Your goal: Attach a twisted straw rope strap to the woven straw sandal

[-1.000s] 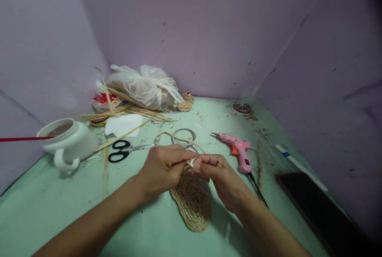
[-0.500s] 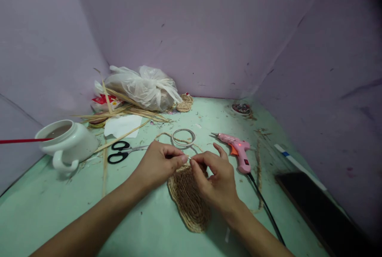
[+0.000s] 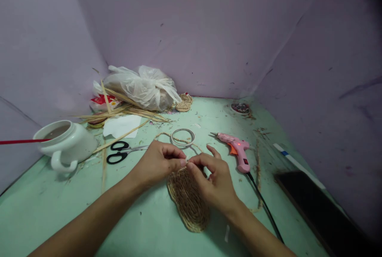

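Note:
A brown woven oval mat [image 3: 189,203], made of coiled cord with a paler edge, lies flat on the table under my hands. At its far end, my left hand [image 3: 159,163] pinches thumb against forefinger. My right hand [image 3: 211,175] pinches close beside it, its little finger raised. A tiny whitish bit [image 3: 186,159] shows between the two pairs of fingertips, too small to name. Just beyond my hands lies a twisted straw cord [image 3: 162,133], running past a roll of tape [image 3: 182,130] toward my right fingers, which hide its course.
Black-handled scissors [image 3: 119,157] lie left of my hands, near a white pot [image 3: 74,141]. To the right rests a pink glue gun [image 3: 238,149] with its light on, its black cable running frontward. A dark flat slab [image 3: 310,205], straw strips [image 3: 131,110] and a plastic bag [image 3: 146,86] surround the workspace.
My fingertips have drawn closer together over the mat's far end, the right hand shifting slightly left. The mat and tools stay in place; the view has shifted slightly.

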Demonstrator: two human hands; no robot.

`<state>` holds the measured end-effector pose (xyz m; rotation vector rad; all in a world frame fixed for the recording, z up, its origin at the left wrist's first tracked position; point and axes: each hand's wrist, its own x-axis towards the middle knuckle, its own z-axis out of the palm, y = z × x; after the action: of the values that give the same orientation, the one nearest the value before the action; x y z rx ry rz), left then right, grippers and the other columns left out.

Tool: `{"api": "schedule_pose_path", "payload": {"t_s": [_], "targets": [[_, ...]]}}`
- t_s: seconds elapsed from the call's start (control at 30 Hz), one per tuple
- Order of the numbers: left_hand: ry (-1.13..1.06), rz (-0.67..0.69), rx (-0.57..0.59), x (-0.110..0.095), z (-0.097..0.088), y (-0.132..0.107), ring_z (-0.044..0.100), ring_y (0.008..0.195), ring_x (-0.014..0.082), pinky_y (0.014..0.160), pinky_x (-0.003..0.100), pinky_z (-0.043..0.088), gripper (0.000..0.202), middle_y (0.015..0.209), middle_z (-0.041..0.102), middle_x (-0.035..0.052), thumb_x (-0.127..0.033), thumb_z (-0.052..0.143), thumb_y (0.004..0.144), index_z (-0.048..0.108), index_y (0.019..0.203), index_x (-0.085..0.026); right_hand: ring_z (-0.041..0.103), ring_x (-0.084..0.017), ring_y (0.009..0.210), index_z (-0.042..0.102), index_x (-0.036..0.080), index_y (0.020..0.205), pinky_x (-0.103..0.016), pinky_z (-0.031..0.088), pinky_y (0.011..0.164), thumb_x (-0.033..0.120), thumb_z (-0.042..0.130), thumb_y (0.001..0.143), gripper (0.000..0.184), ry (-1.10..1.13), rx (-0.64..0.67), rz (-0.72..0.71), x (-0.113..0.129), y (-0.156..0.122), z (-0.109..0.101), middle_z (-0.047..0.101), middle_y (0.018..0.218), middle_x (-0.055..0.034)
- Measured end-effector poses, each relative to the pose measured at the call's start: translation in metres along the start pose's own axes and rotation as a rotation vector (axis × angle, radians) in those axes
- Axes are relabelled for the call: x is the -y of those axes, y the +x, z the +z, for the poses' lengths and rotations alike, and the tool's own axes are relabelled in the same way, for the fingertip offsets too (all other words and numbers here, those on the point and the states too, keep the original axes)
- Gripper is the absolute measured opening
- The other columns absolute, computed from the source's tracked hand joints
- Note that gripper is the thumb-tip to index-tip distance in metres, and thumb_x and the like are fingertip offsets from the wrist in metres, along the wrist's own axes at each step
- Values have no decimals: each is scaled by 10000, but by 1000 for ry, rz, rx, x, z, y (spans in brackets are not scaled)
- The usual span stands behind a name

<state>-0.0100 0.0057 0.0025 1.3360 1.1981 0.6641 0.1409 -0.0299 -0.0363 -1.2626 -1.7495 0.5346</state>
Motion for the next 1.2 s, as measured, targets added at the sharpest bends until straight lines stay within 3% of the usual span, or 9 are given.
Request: {"api": "schedule_pose_path", "payload": {"t_s": [0.1,0.17,0.33,0.47,0.6,0.8,0.93,1.03,1.2], "targets": [[132,125,7,-2,-1,-2,463,530,91,515,210,356,98,548,554,-11,-192,630,605,652,628,-99,490,-106,522,569,176,581,-439,282,929,270,514,749,201,154,93,176,1,4,-2,530,527,46],[236,231,16,-3,-1,-3,494,573,104,549,217,379,82,600,587,3,-168,606,636,659,642,-105,448,-114,521,561,172,558,-356,385,751,312,517,726,223,272,148,277,2,7,-4,486,514,37],[362,363,24,-3,-1,-5,543,626,120,605,226,405,83,655,624,14,-135,583,670,662,653,-119,333,-90,478,542,160,536,-227,272,467,340,557,665,223,510,223,438,2,9,-5,395,481,46],[395,366,-16,-1,-2,-3,521,598,108,587,217,388,89,607,600,-1,-137,579,671,647,616,-122,403,-101,501,583,154,598,-232,332,499,326,546,698,203,479,216,396,2,9,-4,472,514,29],[261,221,-78,-1,-3,0,465,524,92,523,204,362,94,527,545,-21,-191,598,646,621,597,-114,536,-146,631,631,169,857,-294,437,644,238,611,692,180,260,45,163,0,7,-3,627,711,-24],[156,180,-60,-1,-1,-1,445,501,90,495,204,347,119,507,529,-22,-226,624,627,622,586,-114,576,-133,604,610,207,757,-422,377,890,146,577,748,70,34,-121,-162,-5,1,2,638,644,16],[185,312,-70,0,-1,0,505,578,116,561,227,391,69,595,591,9,-178,623,646,654,615,-125,567,-128,581,611,204,711,-448,346,915,192,578,755,57,58,-104,-45,-3,1,2,633,625,25],[187,395,-69,2,-2,1,536,629,131,603,238,411,58,638,609,26,-151,626,657,659,617,-125,545,-152,623,630,186,703,-355,428,731,234,567,749,91,184,-50,110,0,3,0,623,638,-4],[167,459,2,7,-4,4,546,649,129,622,238,418,63,669,605,33,-172,644,677,654,646,-119,462,-133,600,617,162,652,-263,364,575,278,578,707,133,423,60,310,4,6,-4,557,607,2]]}}
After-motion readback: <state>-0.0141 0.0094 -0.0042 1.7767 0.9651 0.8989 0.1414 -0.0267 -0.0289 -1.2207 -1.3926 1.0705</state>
